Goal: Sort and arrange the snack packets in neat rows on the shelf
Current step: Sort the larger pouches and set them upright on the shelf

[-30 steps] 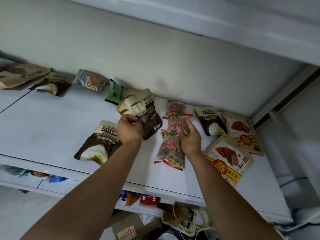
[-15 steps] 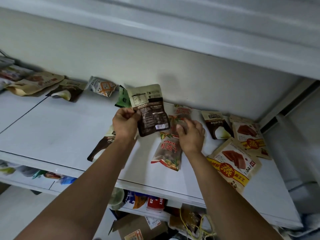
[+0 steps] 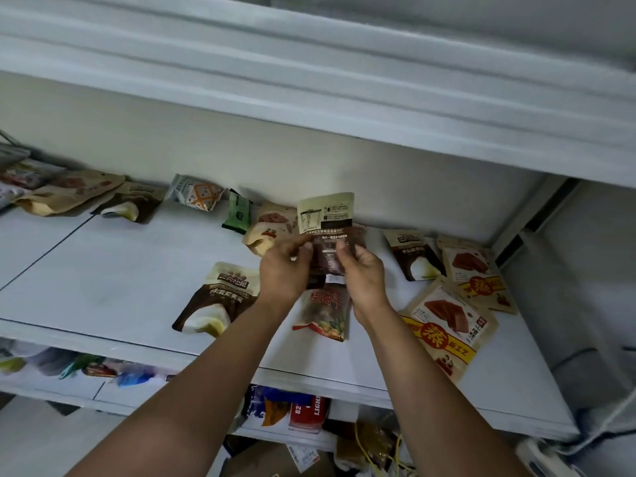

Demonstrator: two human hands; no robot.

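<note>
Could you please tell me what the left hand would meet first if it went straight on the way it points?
Probably the tan packet lying by the back wall, just beyond the left hand and its held brown packet; depth is unclear.

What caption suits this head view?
Left hand and right hand grip a brown-and-cream snack packet above a cluttered white shelf.

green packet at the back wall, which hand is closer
Left. The left hand is forward and right of the green packet; the right hand, also pinching the brown packet, is farther right.
</note>
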